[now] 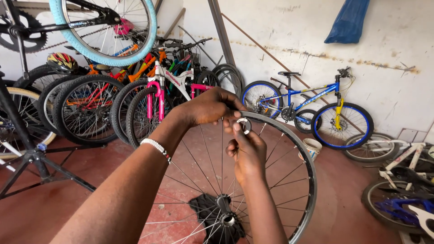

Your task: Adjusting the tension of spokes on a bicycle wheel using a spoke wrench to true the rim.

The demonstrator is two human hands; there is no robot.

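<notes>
A bare spoked bicycle wheel stands upright in front of me, with its hub low in the view. My left hand, a white beaded bracelet on its wrist, is curled over the top of the rim. My right hand is raised just below it and pinches a small silver ring-shaped tool against a spoke near the rim. The two hands almost touch at the tool.
Several bicycles lean in a row at the back left. A blue bicycle stands against the wall, a small bucket beside it. A repair stand holds a bike with a light blue tyre at left. Bike parts lie right.
</notes>
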